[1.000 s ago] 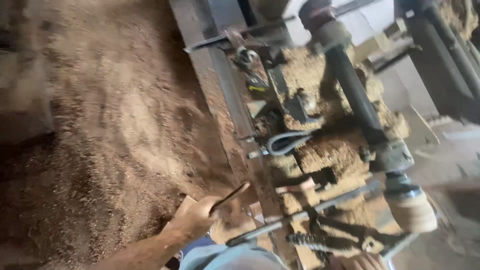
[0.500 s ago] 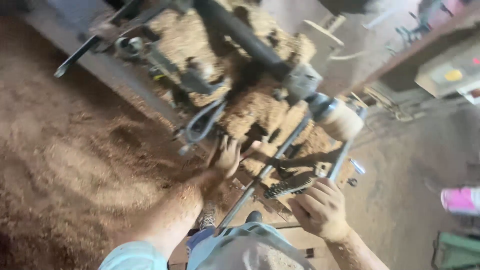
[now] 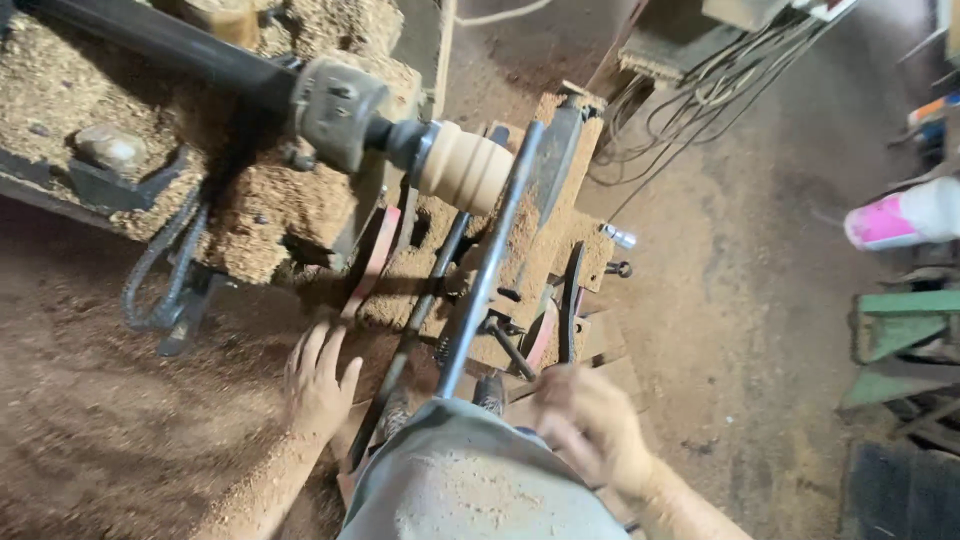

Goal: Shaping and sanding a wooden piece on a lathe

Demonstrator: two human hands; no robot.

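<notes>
While left hand (image 3: 318, 385) rests flat, turned wood piece (image 3: 465, 168) well above.

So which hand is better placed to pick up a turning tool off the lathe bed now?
Probably the right hand: it hovers beside the dark-handled tools lying on the sawdust-covered bed, while the left hand rests flat on the far side of the rail.

Bundle of dark cables (image 3: 690, 90) trailing over the dusty floor (image 3: 760, 300) at upper right; white bottle with pink label (image 3: 900, 215) lying at the right edge; green metal frame (image 3: 905, 325) below it; heaped sawdust (image 3: 90, 430) at lower left; black looped hose (image 3: 165, 275) hanging at left
</notes>
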